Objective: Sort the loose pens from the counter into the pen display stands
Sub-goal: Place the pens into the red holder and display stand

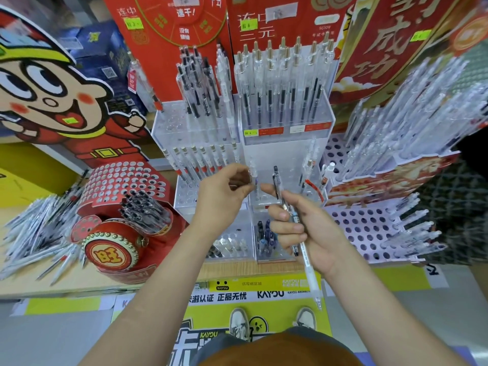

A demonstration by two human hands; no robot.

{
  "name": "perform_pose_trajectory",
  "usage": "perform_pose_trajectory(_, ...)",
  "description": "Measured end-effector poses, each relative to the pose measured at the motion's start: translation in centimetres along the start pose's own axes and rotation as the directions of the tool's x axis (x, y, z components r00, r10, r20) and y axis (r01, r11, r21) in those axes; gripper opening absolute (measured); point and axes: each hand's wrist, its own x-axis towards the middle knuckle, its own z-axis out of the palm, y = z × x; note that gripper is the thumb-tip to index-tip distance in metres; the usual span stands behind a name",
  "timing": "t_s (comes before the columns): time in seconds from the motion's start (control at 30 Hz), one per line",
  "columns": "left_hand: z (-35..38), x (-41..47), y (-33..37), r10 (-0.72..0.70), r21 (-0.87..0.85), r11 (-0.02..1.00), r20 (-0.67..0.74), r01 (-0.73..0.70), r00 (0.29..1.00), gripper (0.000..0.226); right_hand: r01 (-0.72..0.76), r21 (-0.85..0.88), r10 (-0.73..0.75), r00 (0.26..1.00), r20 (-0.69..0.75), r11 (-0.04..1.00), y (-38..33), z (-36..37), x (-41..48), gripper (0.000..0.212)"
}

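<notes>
Over stands (pixel 286 145) at 12 o'clock, left hand (pixel 224 192) pinching a clear pen (pixel 252 169), right hand (pixel 306 231) gripping pens (pixel 309 265), loose pile (pixel 34 233) at 9 o'clock.

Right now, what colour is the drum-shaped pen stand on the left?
The drum-shaped stand is red with gold studs, clearest in the head view.

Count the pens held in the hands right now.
3 visible: the left hand pinches a clear pen; the right hand grips a dark-topped pen pointing up and a white pen pointing down. More may be hidden in its grip.
</notes>
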Motion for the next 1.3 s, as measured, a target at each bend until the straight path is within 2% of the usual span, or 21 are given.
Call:
perform_pose_trajectory(0.2, -0.3, -1.4, 0.3, -0.019, -0.120, 0.993, -0.105, 0.007, 0.994, 0.022, -0.107, 0.047, 0.094, 0.971, 0.221, 0.993, 0.3, -0.5, 0.2, 0.030)
perform_pose_trajectory(0.4, 0.2, -0.2, 1.1, -0.012, -0.088, 0.996, -0.125, 0.001, 0.992, 0.012, 0.032, -0.140, -0.029, 0.999, 0.024, 0.990, 0.5, 0.8, 0.3, 0.033)
perform_pose_trajectory(0.5, -0.1, -0.1, 0.9, 0.007, -0.011, 1.000, -0.068, -0.008, 0.998, 0.013, 0.117, -0.327, -0.131, 0.991, -0.022, 0.938, 0.4, 1.3, 0.0, 0.033)
perform_pose_trajectory(0.57, -0.6, -0.7, 1.0, 0.007, 0.010, 1.000, -0.083, -0.006, 0.997, 0.012, 0.142, -0.432, -0.169, 0.985, -0.025, 0.890, 0.3, 1.7, -0.2, 0.033)
perform_pose_trajectory(0.6, -0.9, -1.2, 1.2, -0.019, -0.040, 0.999, -0.114, 0.015, 0.993, 0.010, 0.142, -0.478, -0.177, 0.984, -0.029, 0.867, 0.3, 2.0, -0.3, 0.033)
perform_pose_trajectory(0.67, -1.8, -2.5, 2.1, -0.154, -0.333, 0.936, -0.100, 0.113, 0.983, 0.010, 0.120, -0.547, -0.169, 0.985, -0.039, 0.828, 0.4, 2.5, -0.4, 0.032)
perform_pose_trajectory(0.73, -2.7, -3.9, 3.1, -0.239, -0.597, 0.765, 0.086, 0.242, 0.967, 0.023, 0.081, -0.592, -0.126, 0.991, -0.036, 0.802, 0.8, 3.1, -0.4, 0.033)
perform_pose_trajectory(0.8, -3.6, -4.7, 3.1, -0.216, -0.633, 0.718, 0.193, 0.290, 0.957, 0.027, 0.049, -0.604, -0.070, 0.997, -0.012, 0.795, 1.5, 4.0, -0.3, 0.036)
perform_pose_trajectory(0.83, -4.1, -5.0, 2.9, -0.205, -0.634, 0.719, 0.196, 0.284, 0.959, 0.026, 0.036, -0.604, -0.045, 0.999, 0.001, 0.796, 1.9, 4.5, -0.2, 0.040)
perform_pose_trajectory(0.9, -5.4, -5.4, 2.3, -0.208, -0.669, 0.702, 0.137, 0.246, 0.968, 0.023, 0.015, -0.623, -0.004, 1.000, 0.018, 0.782, 2.8, 5.4, 0.3, 0.046)
perform_pose_trajectory(0.97, -7.3, -5.8, 1.5, -0.233, -0.664, 0.724, 0.018, 0.186, 0.972, 0.018, 0.012, -0.687, 0.012, 0.999, 0.030, 0.727, 4.0, 6.4, 0.9, 0.043)
perform_pose_trajectory(1.07, -11.3, -6.4, 0.0, -0.301, -0.710, 0.697, -0.165, 0.099, 0.939, 0.017, 0.033, -0.780, 0.023, 0.998, 0.061, 0.625, 6.4, 8.1, 2.2, 0.041)
perform_pose_trajectory(1.13, -13.7, -6.6, -0.5, -0.305, -0.689, 0.724, -0.266, 0.041, 0.914, 0.022, 0.041, -0.792, 0.022, 0.997, 0.069, 0.610, 7.7, 9.0, 2.9, 0.041)
perform_pose_trajectory(1.23, -18.1, -6.7, -1.3, -0.255, -0.585, 0.809, -0.440, -0.059, 0.861, 0.020, 0.043, -0.811, -0.028, 0.999, 0.033, 0.583, 9.4, 10.3, 4.3, 0.020)
perform_pose_trajectory(1.3, -21.1, -6.4, -1.9, -0.227, -0.504, 0.857, -0.554, -0.105, 0.801, 0.013, 0.031, -0.783, -0.060, 0.998, -0.008, 0.622, 9.9, 10.9, 5.2, 0.010)
